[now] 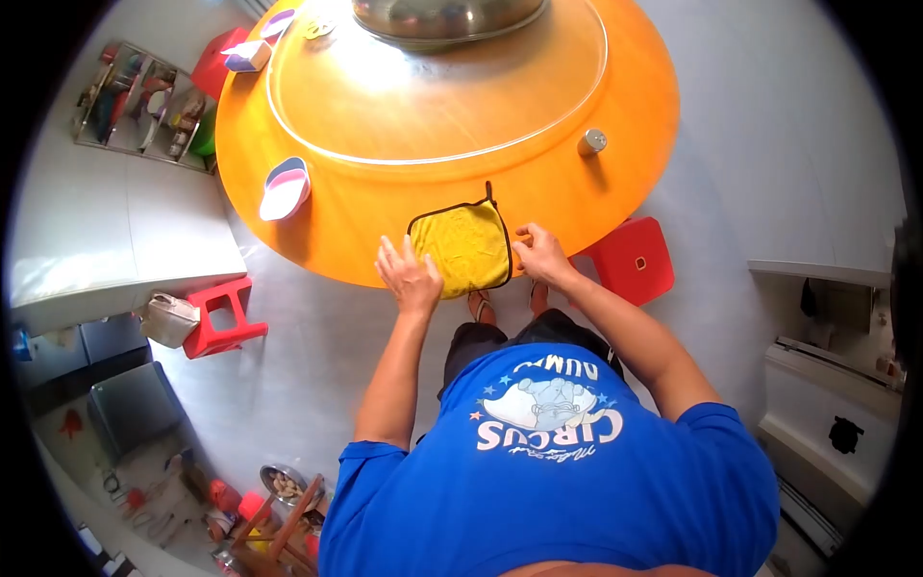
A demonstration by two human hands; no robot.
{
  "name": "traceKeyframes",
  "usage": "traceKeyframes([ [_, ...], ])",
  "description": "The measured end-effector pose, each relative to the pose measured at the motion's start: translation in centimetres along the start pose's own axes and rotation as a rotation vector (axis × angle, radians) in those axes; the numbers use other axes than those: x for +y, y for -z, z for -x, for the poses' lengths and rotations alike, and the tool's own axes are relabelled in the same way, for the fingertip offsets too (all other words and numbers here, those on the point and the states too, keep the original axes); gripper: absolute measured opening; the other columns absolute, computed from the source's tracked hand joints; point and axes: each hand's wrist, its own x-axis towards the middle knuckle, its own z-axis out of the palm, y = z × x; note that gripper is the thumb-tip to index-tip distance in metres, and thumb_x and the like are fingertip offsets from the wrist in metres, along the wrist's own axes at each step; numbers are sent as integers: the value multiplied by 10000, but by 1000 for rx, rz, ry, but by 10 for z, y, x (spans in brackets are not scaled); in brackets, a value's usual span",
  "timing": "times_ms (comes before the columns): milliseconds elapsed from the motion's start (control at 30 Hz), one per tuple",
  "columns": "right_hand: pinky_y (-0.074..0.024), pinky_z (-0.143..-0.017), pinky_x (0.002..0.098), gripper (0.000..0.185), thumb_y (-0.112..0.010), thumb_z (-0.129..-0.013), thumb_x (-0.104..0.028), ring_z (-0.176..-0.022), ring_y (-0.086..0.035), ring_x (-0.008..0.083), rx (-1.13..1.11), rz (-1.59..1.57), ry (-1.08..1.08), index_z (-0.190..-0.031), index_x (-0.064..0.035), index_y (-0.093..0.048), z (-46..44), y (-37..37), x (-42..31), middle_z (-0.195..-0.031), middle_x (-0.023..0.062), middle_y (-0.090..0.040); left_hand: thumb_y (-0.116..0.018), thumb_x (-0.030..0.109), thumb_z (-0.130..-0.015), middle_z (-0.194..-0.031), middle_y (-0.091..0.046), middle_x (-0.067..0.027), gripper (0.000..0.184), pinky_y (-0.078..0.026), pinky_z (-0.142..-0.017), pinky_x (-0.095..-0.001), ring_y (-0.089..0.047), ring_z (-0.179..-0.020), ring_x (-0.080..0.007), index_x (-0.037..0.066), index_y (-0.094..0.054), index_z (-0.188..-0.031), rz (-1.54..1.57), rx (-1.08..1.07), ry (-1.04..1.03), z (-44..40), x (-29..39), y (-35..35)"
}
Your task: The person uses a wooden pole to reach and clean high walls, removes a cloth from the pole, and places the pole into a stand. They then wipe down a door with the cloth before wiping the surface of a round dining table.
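A yellow cloth (461, 245) with a dark border and a hanging loop lies at the near edge of the round orange table (375, 226). At its left side, my left hand (411, 276) has its fingers spread, the fingertips beside or on the cloth's edge. My right hand (540, 255) is at the cloth's right border, with thumb and index finger curled close together; whether they pinch anything is too small to make out.
A glass turntable (433, 125) carries a large metal lid (450, 19). Bowls (286, 192) stand at the left, a small metal can (593, 142) at the right. Red stools (633, 262) are beside the table; another (223, 317) holds a bag (169, 319).
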Motion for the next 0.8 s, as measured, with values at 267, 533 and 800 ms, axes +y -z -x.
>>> traceKeyframes([
  [267, -560, -628, 344, 322, -616, -921, -180, -648, -700, 244, -124, 66, 135, -1125, 69, -628, -26, 54, 4, -856, 209, -716, -577, 495, -929, -1585, -175, -349, 773, -95, -1184, -631, -115, -1459, -560, 16, -393, -1507, -70, -171, -182, 9, 76, -53],
  [533, -561, -571, 347, 247, -618, -933, -169, -603, -680, 223, -227, 66, 116, -989, 67, -667, -66, 133, 25, -832, 167, -707, -370, 269, -1047, -1541, -403, -231, 483, -172, -1205, -567, -289, -1470, -415, 3, -500, -1428, -72, 87, 79, -81, 23, -114],
  [800, -523, -498, 284, 179, -598, -966, -135, -556, -635, 130, -226, -107, -65, -968, 38, -643, -75, 212, 30, -795, 84, -675, -338, 337, -1068, -1181, -670, -144, 453, -553, -938, -463, -661, -1079, -334, -1, -610, -1196, 1733, 655, 1099, -129, -58, -49],
])
